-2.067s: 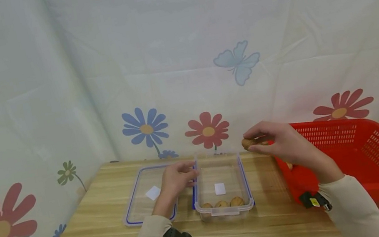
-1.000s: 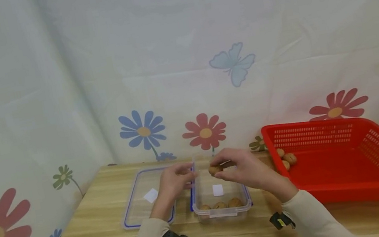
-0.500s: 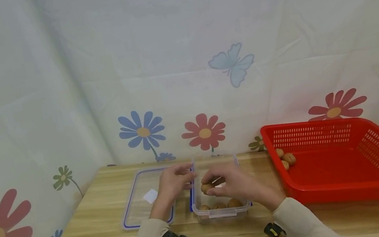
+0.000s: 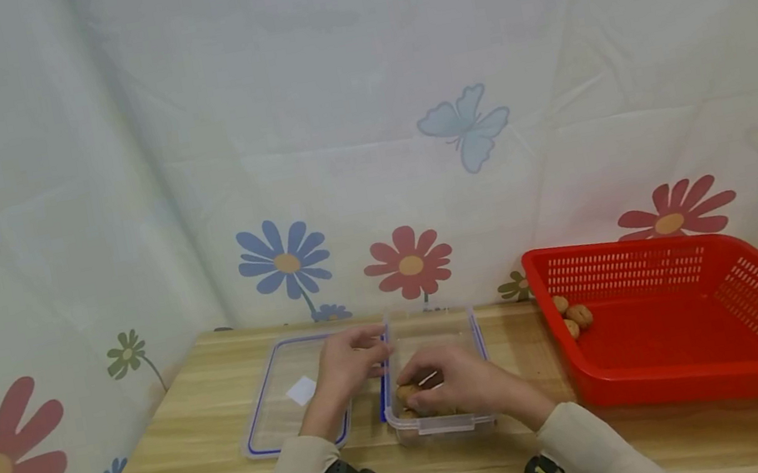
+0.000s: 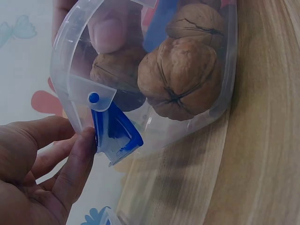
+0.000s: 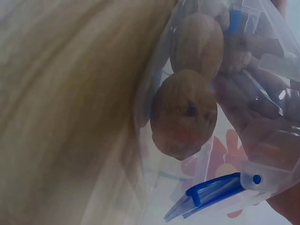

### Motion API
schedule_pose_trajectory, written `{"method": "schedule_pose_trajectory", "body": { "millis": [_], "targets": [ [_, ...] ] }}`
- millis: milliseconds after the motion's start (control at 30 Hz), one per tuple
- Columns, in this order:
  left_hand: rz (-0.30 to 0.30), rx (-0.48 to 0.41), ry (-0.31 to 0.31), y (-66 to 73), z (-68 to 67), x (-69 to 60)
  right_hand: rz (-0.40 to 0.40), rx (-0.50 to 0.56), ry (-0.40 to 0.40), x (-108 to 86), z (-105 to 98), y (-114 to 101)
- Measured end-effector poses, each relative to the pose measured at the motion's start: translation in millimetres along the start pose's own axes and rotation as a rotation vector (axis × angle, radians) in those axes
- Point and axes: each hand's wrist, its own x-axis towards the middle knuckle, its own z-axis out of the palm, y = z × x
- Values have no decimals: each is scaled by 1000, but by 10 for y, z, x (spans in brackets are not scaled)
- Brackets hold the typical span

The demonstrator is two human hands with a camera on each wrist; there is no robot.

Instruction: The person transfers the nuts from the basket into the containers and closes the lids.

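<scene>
A clear plastic food box (image 4: pixel 455 423) with blue side clips stands uncovered on the table, walnuts (image 5: pixel 180 79) lying along its near end. My left hand (image 4: pixel 347 365) pinches the box's left rim beside a hanging blue clip (image 5: pixel 115 131). Inside the box, my right hand (image 4: pixel 453 378) holds a walnut (image 4: pixel 407 393) between thumb and fingers, low near the front left corner. Through the wall, the left wrist view shows that walnut (image 5: pixel 117 75) under a fingertip, close beside the others. In the head view the right hand hides most of the walnuts in the box.
The box's clear lid (image 4: pixel 264 420), edged in blue and bearing a white label, lies flat to the left. At the right stands a red perforated basket (image 4: pixel 677 370) with a few walnuts (image 4: pixel 579 315) at its left side. A patterned cloth (image 4: pixel 326 110) hangs behind the table.
My right hand has carried the walnut left from beside the red basket, over the box, then down into its near left part. The left hand has stayed at the box's rim.
</scene>
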Motion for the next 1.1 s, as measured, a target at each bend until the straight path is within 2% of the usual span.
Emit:
{"method": "schedule_pose_trajectory", "body": {
  "millis": [167, 400, 667, 933, 1100],
  "targets": [
    [4, 6, -1, 11, -7, -14, 5, -18, 10, 2, 25, 9],
    [-3, -6, -5, 10, -11, -17, -18, -104, 19, 22, 50, 30],
    [-15, -5, -3, 18, 4, -4, 9, -190, 2, 36, 50, 21],
    [-9, -1, -3, 17, 10, -5, 30, -205, -3, 33, 51, 0],
    [-11, 6, 0, 27, 8, -17, 45, -147, 1, 41, 46, 25]
  ]
}}
